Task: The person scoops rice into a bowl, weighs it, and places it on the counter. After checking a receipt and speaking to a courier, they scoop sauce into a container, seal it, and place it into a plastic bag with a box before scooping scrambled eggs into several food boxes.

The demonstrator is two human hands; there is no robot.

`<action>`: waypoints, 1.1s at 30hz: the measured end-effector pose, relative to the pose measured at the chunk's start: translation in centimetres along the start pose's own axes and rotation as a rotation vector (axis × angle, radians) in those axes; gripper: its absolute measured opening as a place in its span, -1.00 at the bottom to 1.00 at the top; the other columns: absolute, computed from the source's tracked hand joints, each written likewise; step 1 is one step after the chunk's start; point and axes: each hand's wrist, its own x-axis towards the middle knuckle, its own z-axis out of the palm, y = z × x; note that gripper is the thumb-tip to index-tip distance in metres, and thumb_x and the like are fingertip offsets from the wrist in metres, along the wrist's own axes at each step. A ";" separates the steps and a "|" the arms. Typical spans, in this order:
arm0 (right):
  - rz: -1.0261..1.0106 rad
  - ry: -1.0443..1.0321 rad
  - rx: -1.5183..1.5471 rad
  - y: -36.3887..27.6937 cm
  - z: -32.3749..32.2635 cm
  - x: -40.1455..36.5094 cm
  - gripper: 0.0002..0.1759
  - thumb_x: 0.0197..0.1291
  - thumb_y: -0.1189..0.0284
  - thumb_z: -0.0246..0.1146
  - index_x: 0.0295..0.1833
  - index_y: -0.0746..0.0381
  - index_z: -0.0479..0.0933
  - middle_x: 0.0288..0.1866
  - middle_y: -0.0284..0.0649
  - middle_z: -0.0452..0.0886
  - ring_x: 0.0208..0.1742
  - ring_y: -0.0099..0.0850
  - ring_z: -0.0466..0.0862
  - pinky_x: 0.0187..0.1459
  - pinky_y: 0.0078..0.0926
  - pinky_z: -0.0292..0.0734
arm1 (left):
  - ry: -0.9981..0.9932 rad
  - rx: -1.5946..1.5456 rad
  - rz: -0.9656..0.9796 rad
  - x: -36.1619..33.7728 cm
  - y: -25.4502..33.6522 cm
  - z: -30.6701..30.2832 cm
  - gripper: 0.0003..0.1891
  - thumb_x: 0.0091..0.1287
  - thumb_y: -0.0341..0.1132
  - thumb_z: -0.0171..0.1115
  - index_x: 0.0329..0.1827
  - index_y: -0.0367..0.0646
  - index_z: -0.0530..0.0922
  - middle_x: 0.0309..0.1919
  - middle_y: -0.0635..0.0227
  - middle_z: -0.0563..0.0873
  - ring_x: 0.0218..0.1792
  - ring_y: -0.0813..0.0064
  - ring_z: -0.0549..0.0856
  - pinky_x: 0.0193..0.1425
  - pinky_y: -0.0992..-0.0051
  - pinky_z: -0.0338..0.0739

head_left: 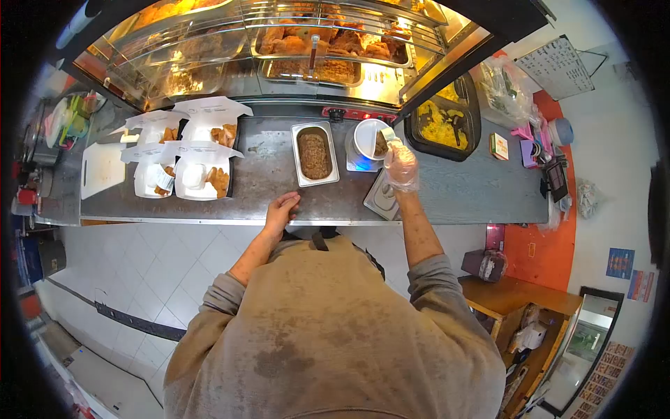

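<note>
My right hand (402, 167), in a clear plastic glove, is closed around the handle of a scoop (382, 143) with brown food in it, over the right side of a round white tub (366, 138). The tub stands on a small scale (363, 165) with a blue-lit display. My left hand (283, 208) is bare, its fingers curled at the counter's front edge; whether it holds anything is hidden. Between the hands and further back, a steel pan (315, 153) holds brown minced food. A steel lid (383, 197) lies below the tub.
Several open white boxes (202, 178) with chicken pieces stand at the left, beside a white cutting board (103, 170). A heated display case (300, 87) spans the counter's back. At the right are a black tray (419, 143) of yellow food and a small box (499, 146).
</note>
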 end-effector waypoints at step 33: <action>0.550 -0.086 0.634 -13.7 -0.2 -1.0 -0.84 0.26 0.44 0.17 -0.23 0.30 0.61 -0.39 -0.15 0.68 -0.39 -0.36 0.68 -0.30 -0.40 0.55 | 0.025 -0.112 -0.020 0.5 0.9 0.3 -0.70 0.34 -0.14 0.21 0.08 -0.01 0.55 -0.13 0.58 0.69 -0.29 0.77 0.56 -0.22 0.66 0.42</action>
